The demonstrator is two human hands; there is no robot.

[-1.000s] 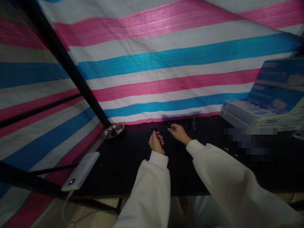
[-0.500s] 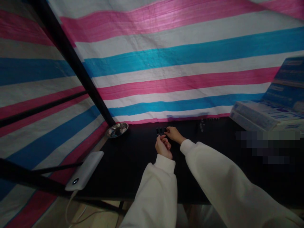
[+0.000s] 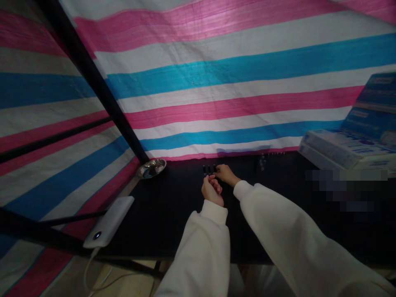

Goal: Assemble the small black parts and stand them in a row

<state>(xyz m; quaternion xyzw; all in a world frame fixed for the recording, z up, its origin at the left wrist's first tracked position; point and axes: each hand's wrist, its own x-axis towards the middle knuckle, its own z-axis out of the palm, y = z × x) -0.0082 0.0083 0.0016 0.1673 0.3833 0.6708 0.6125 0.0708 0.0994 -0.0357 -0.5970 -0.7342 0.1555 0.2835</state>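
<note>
3 small black pieces (image 3: pixel 208 169) are stood up in a row on the far part of the black surface (image 3: pixel 173 231). The right hand (image 3: pixel 226 175) is held just beside them, and its grip is brought close around the right piece, but whether that piece is clamped cannot be told. The left hand (image 3: pixel 212 190) is held just in front of the pieces, with its grip curled together, and nothing can be seen in it. Small things like these are best taken gently with the fingertips, so that the other pieces are not knocked over. More tiny dark bits (image 3: pixel 262 162) are set farther right. A shiny metal dish (image 3: pixel 151 168) is placed at the far left corner, a white power bank (image 3: pixel 108 222) is laid near the left edge, and boxes (image 3: pixel 340 150) are piled at the right. Striped cloth (image 3: pixel 235 82) is hung behind.
</note>
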